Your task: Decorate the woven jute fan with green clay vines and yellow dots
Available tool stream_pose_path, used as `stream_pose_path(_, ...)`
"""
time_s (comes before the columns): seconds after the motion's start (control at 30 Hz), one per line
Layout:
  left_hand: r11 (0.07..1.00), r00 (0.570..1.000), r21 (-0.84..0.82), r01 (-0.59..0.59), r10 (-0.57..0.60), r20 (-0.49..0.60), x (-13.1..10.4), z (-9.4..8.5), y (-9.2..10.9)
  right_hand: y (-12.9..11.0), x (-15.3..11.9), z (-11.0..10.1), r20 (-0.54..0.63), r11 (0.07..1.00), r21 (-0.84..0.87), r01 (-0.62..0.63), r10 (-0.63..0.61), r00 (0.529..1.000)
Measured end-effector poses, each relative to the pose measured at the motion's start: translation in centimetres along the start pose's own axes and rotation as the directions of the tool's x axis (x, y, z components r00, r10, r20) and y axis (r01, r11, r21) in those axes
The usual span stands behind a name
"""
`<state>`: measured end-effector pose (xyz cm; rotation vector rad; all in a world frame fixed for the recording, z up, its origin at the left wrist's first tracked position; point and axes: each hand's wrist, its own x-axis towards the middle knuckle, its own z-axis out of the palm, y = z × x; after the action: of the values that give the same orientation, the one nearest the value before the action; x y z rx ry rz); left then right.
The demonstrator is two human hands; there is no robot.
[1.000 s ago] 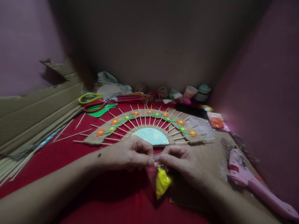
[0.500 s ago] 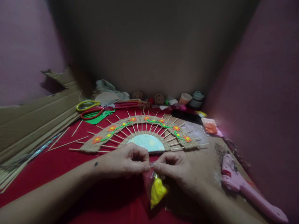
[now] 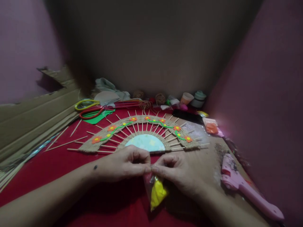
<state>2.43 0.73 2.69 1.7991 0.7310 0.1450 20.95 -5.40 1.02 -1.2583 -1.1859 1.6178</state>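
My left hand [image 3: 132, 162] and my right hand [image 3: 169, 168] meet at the top edge of a small clear plastic bag [image 3: 148, 184]. Each pinches the bag's rim between thumb and fingers, and the fingertips nearly touch. Inside the hanging bag is a lump of bright yellow clay-like material [image 3: 158, 194]. Just beyond my hands lies a half-round fan [image 3: 139, 119] of thin sticks woven with brown twine. Orange flowers with yellow centres and green vines decorate its outer band, and a pale blue half-circle [image 3: 146, 142] sits at its base.
On the right, a pink glue gun [image 3: 246, 189] rests on a cardboard sheet [image 3: 203, 167]. Scissors [image 3: 90, 108] with yellow and red handles lie back left by green paper [image 3: 99, 117]. Twine balls [image 3: 160, 98], a cup [image 3: 187, 98] and an orange packet [image 3: 210, 126] line the back. Cardboard [image 3: 35, 116] stands left.
The whole view has shifted a little, so things sit slightly further left. Both hands keep their pinch on the bag's top edge, with fingertips a bit closer together.
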Motion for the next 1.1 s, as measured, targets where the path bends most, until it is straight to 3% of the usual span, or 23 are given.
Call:
stream_pose_path(0.1,1.000,1.000,-0.011,0.014,-0.014,-0.008,0.0,-0.1,0.1,0.2,0.0,-0.1,0.000,1.000,-0.013,-0.005,0.005,1.000)
stream_pose_path(0.27,0.986,0.988,-0.073,0.150,-0.148,0.035,0.2,-0.6,-0.1,0.2,0.1,-0.3,-0.056,1.000,-0.019,0.001,-0.002,0.998)
stream_pose_path(0.47,0.999,0.998,0.026,0.035,-0.037,0.059,0.1,-0.7,0.2,0.0,0.2,-0.5,-0.057,0.997,-0.079,-0.018,0.013,0.998)
stream_pose_path(0.63,0.998,0.997,0.064,-0.019,0.014,0.074,0.1,-0.4,0.1,-0.1,0.3,-0.4,0.007,0.990,-0.137,-0.009,0.010,1.000)
stream_pose_path(0.9,0.995,0.998,0.094,-0.046,0.041,0.054,0.2,-0.3,-0.3,1.0,0.3,-0.5,-0.020,0.992,-0.119,0.051,-0.054,0.998)
stream_pose_path(1.1,0.999,0.997,-0.014,-0.051,0.052,0.060,0.2,0.2,-0.3,0.7,0.2,-0.6,-0.012,0.988,-0.143,0.050,-0.053,0.999)
